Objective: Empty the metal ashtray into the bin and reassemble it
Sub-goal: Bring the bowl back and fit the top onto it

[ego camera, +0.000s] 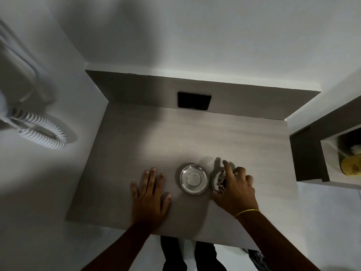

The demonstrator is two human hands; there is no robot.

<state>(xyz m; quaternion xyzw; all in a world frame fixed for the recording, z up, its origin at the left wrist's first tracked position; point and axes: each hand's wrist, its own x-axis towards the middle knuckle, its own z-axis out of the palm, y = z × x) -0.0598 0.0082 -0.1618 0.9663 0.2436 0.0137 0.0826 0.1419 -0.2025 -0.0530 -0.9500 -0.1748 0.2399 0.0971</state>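
Nearest, the person's two bare forearms reach out over the near edge of a pale wood-grain table (136, 137), with dark trouser legs showing below it. A thin yellow band (246, 212) circles the right wrist.

The left hand (149, 194) lies flat on the tabletop, palm down, fingers straight and a little spread, thumb out to the right. It holds nothing and sits apart from the metal parts, to their left.

Just right of that hand is the ashtray lid (193, 179), a shiny round steel dish with a flat disc at its centre, resting level on the table. No finger touches it.

Right beside the lid, nearly touching it, stands the ashtray bowl (218, 180), the second metal part, with what look like dark butts inside. The right hand (237, 189) is over it from the right: the thumb presses low at its near rim, the index finger stretches along its far side and points away, and the other fingers curl over the top, hiding most of it. The grip looks closed around the bowl, which sits on or just off the table; I cannot tell which.

Farther back, a black square plate (194, 101) is set in the upstand behind the table. On the far left wall hangs a coiled white hose (41, 132). At the right, an open shelf (330, 163) holds something yellow.
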